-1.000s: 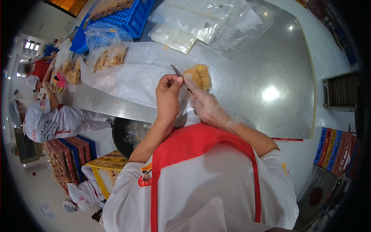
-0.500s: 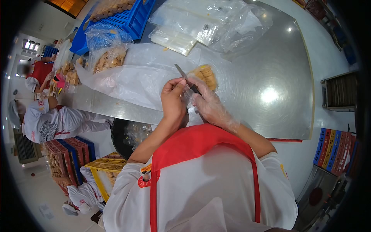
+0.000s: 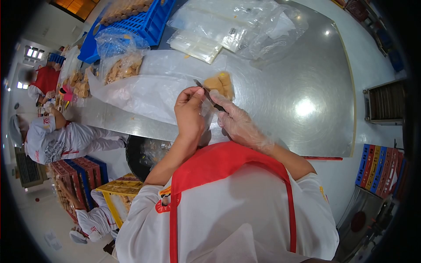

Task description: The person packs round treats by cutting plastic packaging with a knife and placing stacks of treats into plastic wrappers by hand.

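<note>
A small knife [image 3: 213, 100] with a dark handle is held in my right hand [image 3: 240, 122], which wears a clear plastic glove. Its blade points up and to the left. My bare left hand [image 3: 190, 111] is closed in a pinch beside the blade; what lies between its fingertips is too small to make out. Just beyond the knife, a pack of tan biscuits [image 3: 220, 85] rests on the metal table [image 3: 285, 105]. White plastic sheeting [image 3: 151, 94] spreads to the left of my hands.
Flat clear bags [image 3: 197, 45] lie at the table's far side. A bag of biscuits [image 3: 125, 68] and a blue crate [image 3: 142, 26] stand far left. Below the table edge is a black bin [image 3: 137, 153] holding plastic. Co-workers [image 3: 57, 138] are at the left; stacked crates [image 3: 379, 168] stand right.
Both hands and the knife have shifted slightly left. The biscuit pack has also moved left and shows a different face, with the rows of round edges no longer seen.
</note>
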Tool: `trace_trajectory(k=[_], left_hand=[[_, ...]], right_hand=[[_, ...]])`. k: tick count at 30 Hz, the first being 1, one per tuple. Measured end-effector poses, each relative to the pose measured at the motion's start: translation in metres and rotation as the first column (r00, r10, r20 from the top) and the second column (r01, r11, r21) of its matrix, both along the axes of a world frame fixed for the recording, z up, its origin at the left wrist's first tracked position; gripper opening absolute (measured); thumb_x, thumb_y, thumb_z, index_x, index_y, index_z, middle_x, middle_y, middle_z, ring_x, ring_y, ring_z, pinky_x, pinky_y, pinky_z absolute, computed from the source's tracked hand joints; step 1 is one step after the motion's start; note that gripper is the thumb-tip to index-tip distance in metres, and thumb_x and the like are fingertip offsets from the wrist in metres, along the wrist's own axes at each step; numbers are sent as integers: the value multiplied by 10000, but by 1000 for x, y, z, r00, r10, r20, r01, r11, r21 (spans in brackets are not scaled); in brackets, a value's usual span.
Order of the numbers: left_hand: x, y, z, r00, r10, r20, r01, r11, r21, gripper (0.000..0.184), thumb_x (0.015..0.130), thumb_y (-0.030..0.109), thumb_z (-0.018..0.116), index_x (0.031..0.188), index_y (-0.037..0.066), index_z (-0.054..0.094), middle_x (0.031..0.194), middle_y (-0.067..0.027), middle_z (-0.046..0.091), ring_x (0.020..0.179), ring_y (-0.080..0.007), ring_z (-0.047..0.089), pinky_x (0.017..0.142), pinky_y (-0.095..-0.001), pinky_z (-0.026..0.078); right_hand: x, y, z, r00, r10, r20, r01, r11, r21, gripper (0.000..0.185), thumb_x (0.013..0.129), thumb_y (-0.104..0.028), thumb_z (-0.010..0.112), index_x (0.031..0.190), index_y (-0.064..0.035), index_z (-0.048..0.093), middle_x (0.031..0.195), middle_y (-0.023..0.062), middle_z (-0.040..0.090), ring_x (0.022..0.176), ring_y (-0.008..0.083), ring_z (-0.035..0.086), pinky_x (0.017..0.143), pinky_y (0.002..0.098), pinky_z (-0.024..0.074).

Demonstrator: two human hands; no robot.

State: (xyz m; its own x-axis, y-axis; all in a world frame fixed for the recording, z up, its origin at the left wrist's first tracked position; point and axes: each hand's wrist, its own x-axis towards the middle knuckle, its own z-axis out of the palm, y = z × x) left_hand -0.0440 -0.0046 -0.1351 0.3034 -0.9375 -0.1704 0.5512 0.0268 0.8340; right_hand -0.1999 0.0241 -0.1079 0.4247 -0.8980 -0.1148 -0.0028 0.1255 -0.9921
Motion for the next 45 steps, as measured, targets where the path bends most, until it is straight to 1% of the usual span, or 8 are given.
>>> trace_trajectory(k=[3, 10, 18, 21, 24, 33, 42, 45], left_hand=[[-5, 5, 7, 998, -53, 41, 52, 998, 30, 63, 912, 1, 653, 974, 10, 652, 873, -29, 645, 787, -104, 570, 741, -240, 467], [-1, 0, 1, 999, -42, -12, 42, 999, -13, 62, 910, -13, 649, 971, -9, 644, 977, -82, 686, 901, -142, 626, 844, -267, 501], [4, -7, 7, 973, -205, 106, 202, 978, 42, 121, 893, -24, 645, 1014, -26, 645, 1070, -149, 680, 1020, -214, 631, 968, -328, 477], [8, -10, 11, 938, -285, 196, 289, 957, 10, 231, 867, -44, 645, 1095, -21, 616, 1171, -163, 651, 1056, -222, 619, 990, -336, 464], [-1, -4, 19, 960, -278, -22, 275, 958, -80, 328, 850, -51, 646, 1165, -3, 570, 1200, -139, 628, 1058, -213, 609, 980, -335, 463], [-18, -9, -20, 992, -96, -86, 89, 993, -78, 254, 889, -69, 612, 1131, -4, 574, 1091, -97, 649, 974, -149, 611, 878, -259, 480], [-5, -26, -11, 1000, 2, -5, -2, 995, -104, 119, 923, -21, 621, 1042, -24, 623, 1010, -86, 671, 931, -136, 612, 858, -256, 486], [-11, -19, 0, 994, -68, 85, 66, 997, 28, 101, 928, -17, 617, 1028, -23, 626, 1028, -98, 679, 948, -144, 618, 867, -259, 493]], right_hand=[[-1, -1, 16, 999, 24, -47, -17, 990, 141, 523, 985, -35, 419, 1505, -80, 387, 1184, 19, 568, 770, 82, 472, 710, 249, 467], [1, 6, -11, 999, 17, 34, -18, 1000, 7, 521, 987, -30, 404, 1504, -101, 400, 991, 17, 538, 737, 73, 447, 655, 230, 440], [6, -9, -11, 981, -99, 166, 40, 945, 325, 472, 997, -78, 443, 1468, -114, 449, 952, 34, 593, 728, 91, 469, 661, 234, 440], [6, -9, -10, 946, -164, 281, 43, 919, 392, 486, 995, -100, 450, 1479, -129, 427, 807, 14, 525, 643, 76, 423, 554, 212, 388], [3, -13, 1, 925, -219, 309, 46, 874, 483, 505, 988, -96, 446, 1488, -146, 401, 801, 24, 522, 576, 66, 391, 475, 200, 343], [6, -18, 2, 923, -221, 315, 43, 872, 487, 515, 979, -76, 432, 1488, -140, 389, 790, 20, 510, 599, 59, 414, 470, 190, 338], [5, -9, -7, 994, -79, 75, 68, 988, 142, 530, 978, -30, 401, 1506, -35, 358, 1051, 44, 553, 780, 105, 482, 772, 268, 464], [9, -10, -7, 959, -127, 255, 100, 988, 116, 513, 980, -14, 420, 1492, -40, 385, 1365, 67, 496, 762, 94, 471, 749, 244, 465]])
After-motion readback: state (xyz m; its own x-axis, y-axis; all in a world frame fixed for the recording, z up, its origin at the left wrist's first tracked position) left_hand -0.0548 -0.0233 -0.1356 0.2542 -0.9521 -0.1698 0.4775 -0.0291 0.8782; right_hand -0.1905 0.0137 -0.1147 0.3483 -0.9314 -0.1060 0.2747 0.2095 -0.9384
